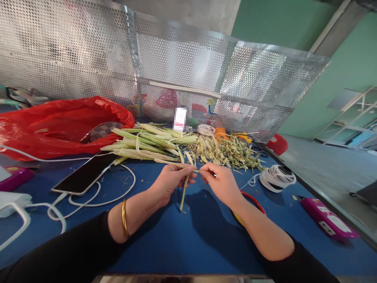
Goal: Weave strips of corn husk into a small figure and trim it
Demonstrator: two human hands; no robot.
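Observation:
Above the middle of the blue table, both my hands pinch pale yellow-green plant strips. My left hand grips them between thumb and fingers. One strip hangs down below its fingertips, and a longer one sticks out to the left over the hand. Close beside it, my right hand has its fingertips closed on the right end of the strips. Just beyond the hands lies a pile of long pale green stalks. To its right is a heap of dry, yellowish-green plant trimmings.
A red plastic bag and a black-screened phone with a white cable lie left. Right are a white spool and a purple box. A red-and-yellow looped object is partly under my right forearm. A perforated metal screen stands behind.

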